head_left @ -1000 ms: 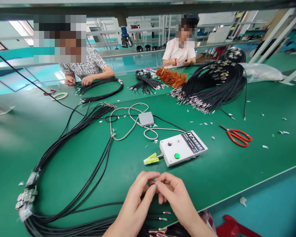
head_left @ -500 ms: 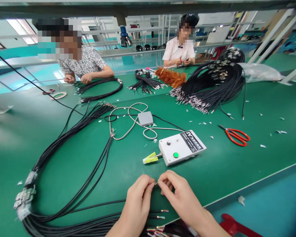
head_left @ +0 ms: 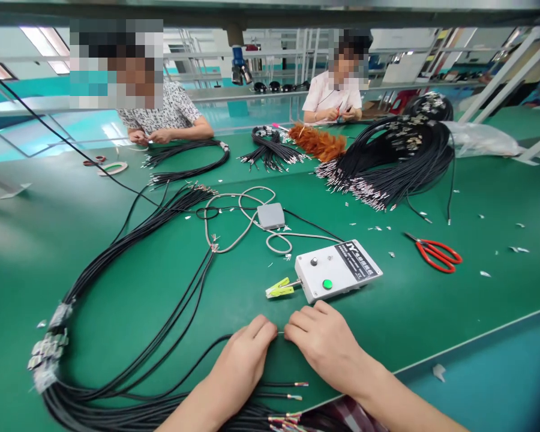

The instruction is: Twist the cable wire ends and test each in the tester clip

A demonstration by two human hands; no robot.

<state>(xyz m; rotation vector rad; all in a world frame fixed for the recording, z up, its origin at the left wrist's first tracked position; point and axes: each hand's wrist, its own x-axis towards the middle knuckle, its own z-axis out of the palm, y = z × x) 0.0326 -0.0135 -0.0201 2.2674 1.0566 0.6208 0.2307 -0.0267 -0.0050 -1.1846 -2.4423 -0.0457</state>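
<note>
Black cable bundle loops across the green tabletop at left. Left hand and right hand meet fingertip to fingertip, each grip pinched on one thin wire end stretched between them, low over the tabletop's near edge. Best done, I'd judge, with both pinches tight and the strand taut. Beyond sits the white tester box, then red scissors.

Both hands sit low in the centre of the frame, knuckles up and fingertips facing each other, almost touching. The left hand comes in from the bottom edge with fingers curled in a pinch; the right hand enters from the lower right, fingers likewise pinched.
</note>
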